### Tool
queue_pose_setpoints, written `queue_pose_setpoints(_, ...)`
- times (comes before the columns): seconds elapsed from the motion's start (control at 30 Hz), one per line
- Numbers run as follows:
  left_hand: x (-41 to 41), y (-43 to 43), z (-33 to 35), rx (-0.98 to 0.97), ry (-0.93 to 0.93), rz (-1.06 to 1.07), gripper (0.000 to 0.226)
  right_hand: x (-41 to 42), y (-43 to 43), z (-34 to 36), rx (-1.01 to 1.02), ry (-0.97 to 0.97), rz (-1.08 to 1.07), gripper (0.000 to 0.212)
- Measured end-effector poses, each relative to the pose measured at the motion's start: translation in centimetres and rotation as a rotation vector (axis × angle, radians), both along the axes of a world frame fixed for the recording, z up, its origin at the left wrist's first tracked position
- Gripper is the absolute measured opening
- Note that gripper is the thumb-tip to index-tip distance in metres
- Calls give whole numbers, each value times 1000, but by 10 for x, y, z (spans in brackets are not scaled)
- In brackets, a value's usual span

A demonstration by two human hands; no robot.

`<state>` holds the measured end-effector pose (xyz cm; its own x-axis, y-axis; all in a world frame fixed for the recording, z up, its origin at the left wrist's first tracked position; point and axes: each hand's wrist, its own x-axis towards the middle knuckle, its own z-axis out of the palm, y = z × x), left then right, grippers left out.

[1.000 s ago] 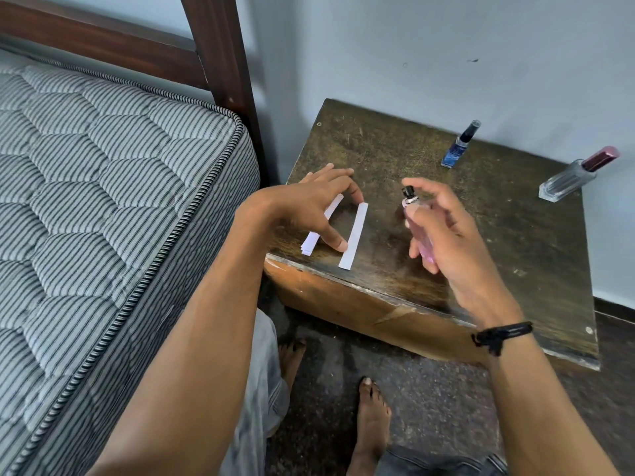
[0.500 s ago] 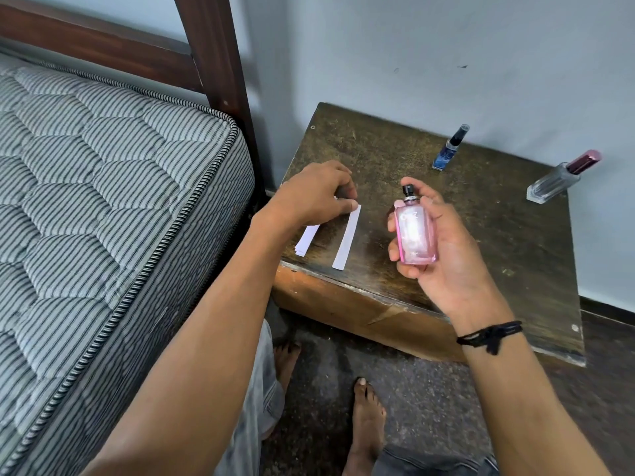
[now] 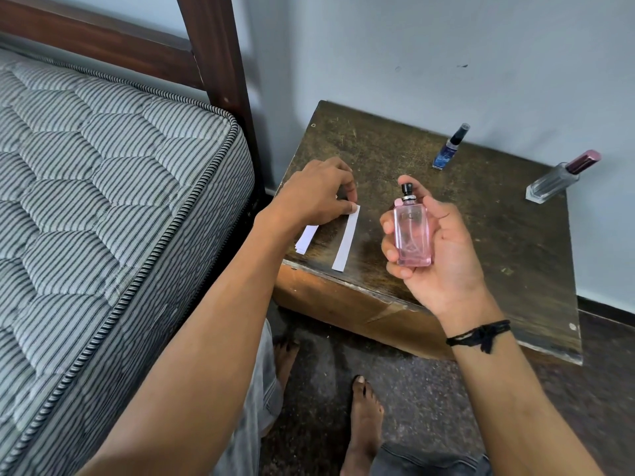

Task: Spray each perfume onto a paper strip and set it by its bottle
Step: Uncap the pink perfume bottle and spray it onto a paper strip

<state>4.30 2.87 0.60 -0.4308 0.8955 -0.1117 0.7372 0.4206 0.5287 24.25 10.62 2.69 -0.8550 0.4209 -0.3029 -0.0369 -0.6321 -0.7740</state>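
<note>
My right hand (image 3: pixel 443 255) holds a pink perfume bottle (image 3: pixel 411 235) upright above the dark wooden table (image 3: pixel 481 235), its black nozzle uncapped. My left hand (image 3: pixel 316 197) rests on the table's left part, thumb and finger pinching the far end of a white paper strip (image 3: pixel 346 243) that lies flat. A small stack of more strips (image 3: pixel 305 239) sits just left of it, partly under my wrist. A small blue spray bottle (image 3: pixel 450 147) stands at the back. A clear bottle with a maroon cap (image 3: pixel 560 178) stands at the back right.
A striped mattress (image 3: pixel 103 201) on a dark wooden bed frame (image 3: pixel 213 63) presses close on the left of the table. A pale wall runs behind. My bare feet (image 3: pixel 364 417) stand on the dark floor below the table's front edge.
My right hand has turned the pink bottle from sideways to upright, facing me. My left hand slid up from the strips' middle to pinch the single strip's far end.
</note>
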Motion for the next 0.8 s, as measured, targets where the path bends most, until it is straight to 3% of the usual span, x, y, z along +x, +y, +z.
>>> queue_pose_setpoints(0.23, 3, -1, 2, -28, 0, -8, 24, 2, 4, 0, 91, -20, -5, 40)
queue_pose_setpoints(0.53, 5, 1, 4, -32, -9, 21, 10, 4, 3, 6, 281, -112, 33, 39)
queue_pose_setpoints(0.8, 3, 0, 16, 132, -258, 186, 4, 5, 5, 5, 357, -165, 47, 38)
